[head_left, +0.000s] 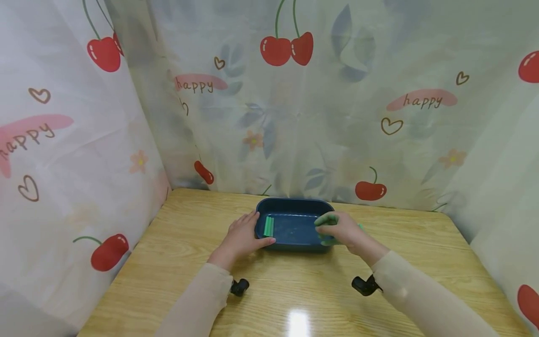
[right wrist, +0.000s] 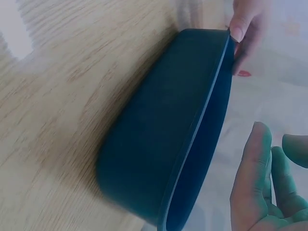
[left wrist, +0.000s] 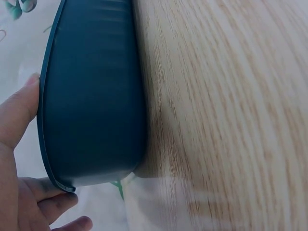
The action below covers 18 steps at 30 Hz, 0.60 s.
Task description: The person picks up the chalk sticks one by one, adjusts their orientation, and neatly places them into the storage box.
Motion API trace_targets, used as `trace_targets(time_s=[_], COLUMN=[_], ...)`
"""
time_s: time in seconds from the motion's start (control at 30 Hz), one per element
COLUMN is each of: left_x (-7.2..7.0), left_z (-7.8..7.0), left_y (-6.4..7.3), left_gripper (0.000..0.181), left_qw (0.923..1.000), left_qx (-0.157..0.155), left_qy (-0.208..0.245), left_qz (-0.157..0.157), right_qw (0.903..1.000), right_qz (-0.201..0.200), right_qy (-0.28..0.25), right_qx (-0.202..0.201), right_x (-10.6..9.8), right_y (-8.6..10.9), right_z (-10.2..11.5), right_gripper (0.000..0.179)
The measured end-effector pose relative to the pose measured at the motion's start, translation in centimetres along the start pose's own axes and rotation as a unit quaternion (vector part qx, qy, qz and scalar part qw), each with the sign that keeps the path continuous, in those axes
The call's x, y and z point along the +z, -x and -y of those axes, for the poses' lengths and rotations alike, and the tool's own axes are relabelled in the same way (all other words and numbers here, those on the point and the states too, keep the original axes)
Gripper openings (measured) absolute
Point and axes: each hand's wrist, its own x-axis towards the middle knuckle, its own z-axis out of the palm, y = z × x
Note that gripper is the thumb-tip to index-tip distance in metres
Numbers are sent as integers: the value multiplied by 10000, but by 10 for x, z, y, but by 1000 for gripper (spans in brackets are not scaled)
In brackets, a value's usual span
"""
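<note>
A dark blue rectangular tub (head_left: 294, 247) stands on the table. Several short green sticks (head_left: 268, 226) lie side by side inside, against its left end. My left hand (head_left: 244, 235) holds the left end, its thumb on the front rim and its fingers round the end; the left wrist view shows this thumb (left wrist: 21, 108) against the rim. Over the tub's right end hovers my right hand (head_left: 338, 230). In the right wrist view its fingers (right wrist: 255, 168) are bent, tinted green, with a gap to the thumb and nothing visible between them.
A small bit of green (head_left: 360, 226) shows just beyond my right hand, mostly hidden by it. The wooden table (head_left: 269, 290) ends at a printed curtain (head_left: 294, 140) close behind the tub, with another curtain side at the left.
</note>
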Motion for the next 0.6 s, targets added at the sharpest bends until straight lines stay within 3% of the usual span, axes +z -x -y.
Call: trace_targets(time_s=[0.6], left_x=[-2], left_z=[-1], left_y=[1], left_gripper=[102], left_qw=[10000], left_qx=[5], left_qy=[-8], left_qz=[19], right_qw=[10000], right_qz=[-67], right_qy=[18], right_qx=[12], right_x=[-33], right_y=[18], right_z=[-16], right_gripper=[25])
